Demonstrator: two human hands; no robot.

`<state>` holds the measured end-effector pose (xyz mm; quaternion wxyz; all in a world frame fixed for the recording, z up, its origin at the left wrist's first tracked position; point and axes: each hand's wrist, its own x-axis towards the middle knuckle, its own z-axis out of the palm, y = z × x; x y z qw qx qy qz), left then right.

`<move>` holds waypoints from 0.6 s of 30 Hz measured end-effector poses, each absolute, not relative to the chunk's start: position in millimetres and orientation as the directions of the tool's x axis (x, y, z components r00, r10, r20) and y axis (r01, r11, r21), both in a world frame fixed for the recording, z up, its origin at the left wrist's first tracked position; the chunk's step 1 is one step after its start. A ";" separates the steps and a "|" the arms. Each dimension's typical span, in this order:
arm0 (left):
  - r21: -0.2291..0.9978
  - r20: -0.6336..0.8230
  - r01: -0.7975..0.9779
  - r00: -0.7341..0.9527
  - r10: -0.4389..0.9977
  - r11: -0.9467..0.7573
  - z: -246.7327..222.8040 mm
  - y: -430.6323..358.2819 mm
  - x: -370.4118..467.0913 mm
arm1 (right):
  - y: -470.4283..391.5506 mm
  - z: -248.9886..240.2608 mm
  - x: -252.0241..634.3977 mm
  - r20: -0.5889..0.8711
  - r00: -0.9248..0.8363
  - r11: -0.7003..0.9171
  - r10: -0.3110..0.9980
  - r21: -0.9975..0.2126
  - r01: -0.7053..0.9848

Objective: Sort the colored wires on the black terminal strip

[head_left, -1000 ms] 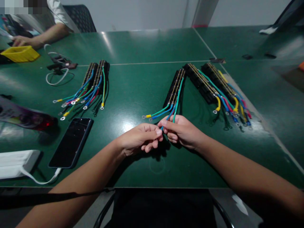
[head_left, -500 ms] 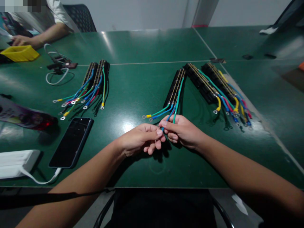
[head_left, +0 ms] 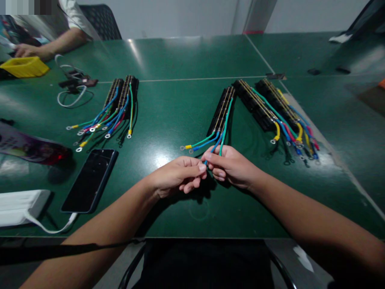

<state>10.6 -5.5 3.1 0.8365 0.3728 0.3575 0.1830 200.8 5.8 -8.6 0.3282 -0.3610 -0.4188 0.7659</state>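
Black strip (head_left: 221,112) with brass-coloured rails lies on the green table (head_left: 168,108), right of centre, just far of the hands, its near end angled left. At least 4 wires come off it. 2 run left: a yellow-sleeved green lead (head_left: 203,141) and a short blue lead (head_left: 207,145), each ending in a ring lug. The other 2 run near, to the hands.

Left hand (head_left: 182,172): thumb and forefinger closed on the near end of a blue wire (head_left: 215,145); other fingers loosely curled. Right hand (head_left: 230,164): thumb pressed to fingers, pinching the same wire slightly farther up. A green wire (head_left: 221,141) passes behind its fingers; cannot tell if gripped. Blue tip hidden between fingertips.

Handling, as I judge it: let the right pinch steady the wire while the left does the fine work at the end. Leave slack toward the strip; a hard pull could drag it or strain the joint. Keep the green wire from crossing under the thumb. Wire looks bendable but springy, so ease off gradually.

Around: 2 wired strips (head_left: 122,98) far left, 2 more (head_left: 255,104) to the right; phone (head_left: 90,180) near left, well apart.
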 end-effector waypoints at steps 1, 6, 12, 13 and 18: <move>0.754 -0.460 -0.040 0.681 0.570 0.655 3.0 -5.4 10.5 | 5.8 -8.4 200.7 -0.278 -0.524 -0.433 0.805 -0.879 -0.199; 0.755 -0.447 -0.053 0.687 0.573 0.653 2.2 -5.3 10.5 | 6.0 -7.5 200.6 -0.281 -0.524 -0.438 0.804 -0.876 -0.203; 0.761 -0.448 -0.053 0.679 0.582 0.647 1.8 -5.3 10.4 | 5.8 -7.5 200.6 -0.278 -0.527 -0.442 0.803 -0.872 -0.213; 0.761 -0.448 -0.053 0.679 0.583 0.646 2.0 -5.5 10.4 | 5.7 -7.5 200.6 -0.277 -0.527 -0.440 0.804 -0.872 -0.213; 0.765 -0.442 -0.053 0.682 0.583 0.641 2.9 -6.4 10.5 | 5.4 -7.0 200.3 -0.283 -0.526 -0.448 0.802 -0.868 -0.215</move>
